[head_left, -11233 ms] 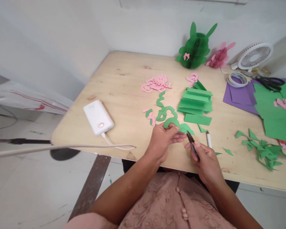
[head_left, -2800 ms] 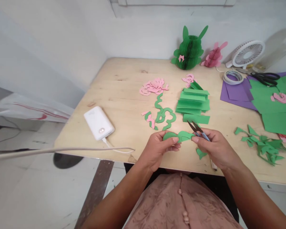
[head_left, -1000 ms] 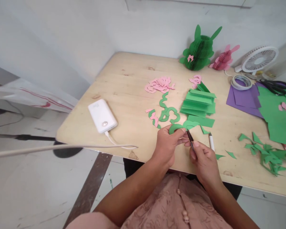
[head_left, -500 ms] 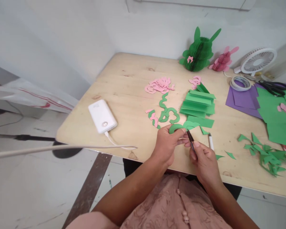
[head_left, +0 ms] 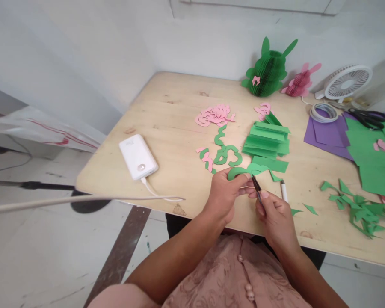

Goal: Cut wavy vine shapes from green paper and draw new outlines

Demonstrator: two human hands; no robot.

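My left hand (head_left: 223, 192) pinches a curved green paper piece (head_left: 237, 172) between thumb and fingers, just above the table's near edge. In my right hand (head_left: 276, 216) is a pair of scissors (head_left: 256, 185) with dark blades, their tips touching the green paper; the handles are hidden in my fingers. Beyond my hands lie several cut green curves (head_left: 227, 155), a mixed pink and green bit (head_left: 205, 159), and a stack of folded green paper (head_left: 266, 139). A white pen (head_left: 284, 191) with a dark tip rests beside my right hand.
Pink cutouts (head_left: 215, 114) lie further back. A green paper figure (head_left: 269, 72), a pink one (head_left: 301, 81) and a white fan (head_left: 348, 82) stand by the wall. Rightward are tape (head_left: 324, 112), black-handled scissors (head_left: 368, 117), purple sheets (head_left: 330, 139) and green scraps (head_left: 361, 209). A white power bank (head_left: 137, 156) sits left.
Almost nothing differs. Both hands keep the same hold on the paper and scissors, and the view has shifted only very slightly.
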